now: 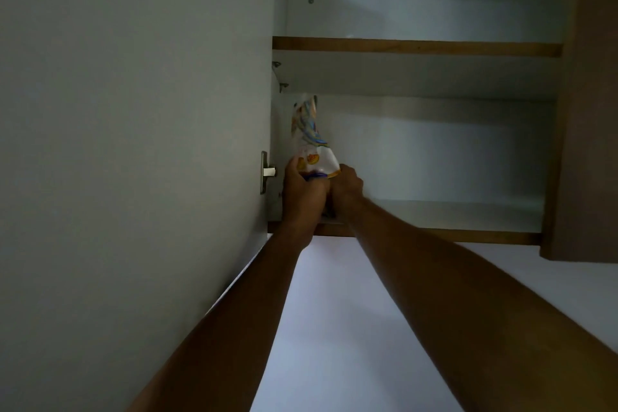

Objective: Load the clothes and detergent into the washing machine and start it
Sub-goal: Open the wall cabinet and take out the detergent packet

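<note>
Detergent bag (312, 147) above both gripping hands: left hand (305, 192); right hand (346, 189).

Open door (133, 94) flanks left; shelf (418, 47) caps the compartment.

Domestic interior, storage or utility corner of a home. Showing it: a wall-mounted cabinet of brown wood with white-lined interior (568, 110) hanging against a plain white wall (351, 311); its white door with a small metal handle (266, 172) standing open; two wood-edged white shelves (418, 47) sitting inside. Dim household lighting prevailing.
</note>
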